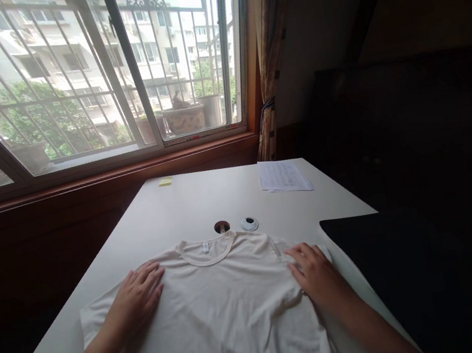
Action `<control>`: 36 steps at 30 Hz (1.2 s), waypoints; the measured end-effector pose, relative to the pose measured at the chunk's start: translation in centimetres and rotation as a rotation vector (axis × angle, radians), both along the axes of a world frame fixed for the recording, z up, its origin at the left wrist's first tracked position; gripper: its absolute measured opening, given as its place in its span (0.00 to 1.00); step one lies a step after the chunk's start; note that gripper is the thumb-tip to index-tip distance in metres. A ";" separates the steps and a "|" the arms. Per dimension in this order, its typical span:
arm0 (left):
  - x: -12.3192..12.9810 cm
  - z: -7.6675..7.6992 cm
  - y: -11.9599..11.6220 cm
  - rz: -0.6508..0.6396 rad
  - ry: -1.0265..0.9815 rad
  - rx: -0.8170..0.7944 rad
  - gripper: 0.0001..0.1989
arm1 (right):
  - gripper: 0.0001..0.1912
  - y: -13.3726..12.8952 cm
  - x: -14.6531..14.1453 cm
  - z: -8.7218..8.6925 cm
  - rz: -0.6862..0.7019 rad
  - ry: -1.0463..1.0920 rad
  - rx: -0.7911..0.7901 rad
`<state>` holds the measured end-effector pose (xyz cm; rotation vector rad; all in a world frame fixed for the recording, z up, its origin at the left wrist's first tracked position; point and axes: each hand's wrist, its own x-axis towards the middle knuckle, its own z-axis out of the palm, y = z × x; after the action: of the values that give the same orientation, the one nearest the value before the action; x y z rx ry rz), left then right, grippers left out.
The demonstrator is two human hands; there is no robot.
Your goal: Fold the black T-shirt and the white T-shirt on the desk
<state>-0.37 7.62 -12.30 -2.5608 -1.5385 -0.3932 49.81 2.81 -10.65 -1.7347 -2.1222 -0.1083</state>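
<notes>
A white T-shirt (232,311) lies spread face up on the white table, its round neckline pointing away from me and a small label showing inside the collar. My left hand (140,291) rests flat on the shirt near the left shoulder, fingers stretched out. On the opposite side, my right hand (311,266) touches the right sleeve by its seam, with the fingers bent a little and apart. Creases run across the lower right of the fabric. The bottom hem is out of view.
Beyond the collar, the white table (203,197) has a round hole (222,227) beside a round cover (250,223). Printed papers (284,176) and a yellow sticky note (165,181) lie at the far edge. A black surface (385,272) covers the right side. Behind stand a barred window and a curtain (266,74).
</notes>
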 end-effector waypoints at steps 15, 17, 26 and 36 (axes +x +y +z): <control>8.3 -2.0 4.7 0.147 -0.015 -0.038 0.29 | 0.34 8.8 -12.6 -0.3 0.192 -0.026 -0.290; 7.9 -1.9 5.2 0.169 -0.013 -0.069 0.29 | 0.35 9.5 -12.5 -0.5 0.180 -0.030 -0.294; 8.0 -1.6 6.9 0.209 -0.011 -0.125 0.31 | 0.39 12.2 -10.6 -0.7 0.186 -0.072 -0.343; 9.0 -1.0 9.7 0.176 0.007 -0.178 0.32 | 0.39 15.7 -8.9 -0.7 0.139 -0.104 -0.404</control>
<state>8.65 17.28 -13.32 -2.5192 -1.8562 -0.2369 40.95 18.47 -11.38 -1.8166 -2.4652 0.2945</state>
